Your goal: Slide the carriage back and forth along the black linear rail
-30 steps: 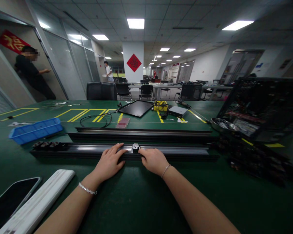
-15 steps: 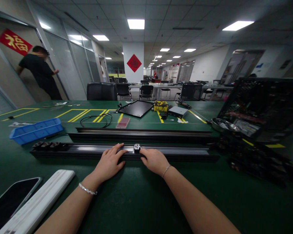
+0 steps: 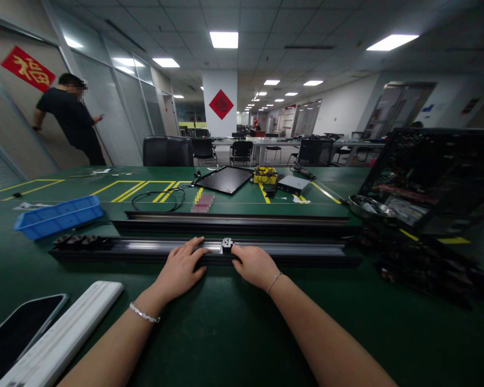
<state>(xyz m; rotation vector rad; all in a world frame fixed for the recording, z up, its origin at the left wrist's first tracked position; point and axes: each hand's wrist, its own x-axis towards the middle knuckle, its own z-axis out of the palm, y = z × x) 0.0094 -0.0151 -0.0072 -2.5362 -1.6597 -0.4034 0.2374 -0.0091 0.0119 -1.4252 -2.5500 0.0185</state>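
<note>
A long black metal rail (image 3: pixel 145 247) with a shiny inner channel lies across the table in front of me. My left hand (image 3: pixel 182 269) rests on its near edge, fingers spread and reaching over the channel. Just right of those fingers, a small black-and-silver block (image 3: pixel 226 245) sits in the channel. My right hand (image 3: pixel 256 266) is closed at the block's right side, fingertips against it and thumb by the rail's front edge. Several dark blocks (image 3: pixel 76 242) sit at the rail's left end. Behind it lies a second black rail (image 3: pixel 234 220), parallel.
A blue plastic bin (image 3: pixel 60 216) stands at left. A white bar (image 3: pixel 68 333) and a phone (image 3: pixel 20 333) lie near left. At right are a metal bowl (image 3: pixel 371 207) and dark equipment (image 3: pixel 427 177). A black panel (image 3: pixel 226 180) lies farther back. A person (image 3: pixel 70 115) stands by the door.
Both hands and the rails stay almost where they were; the small block looks very slightly farther right. The person by the door has shifted a little to the right.
</note>
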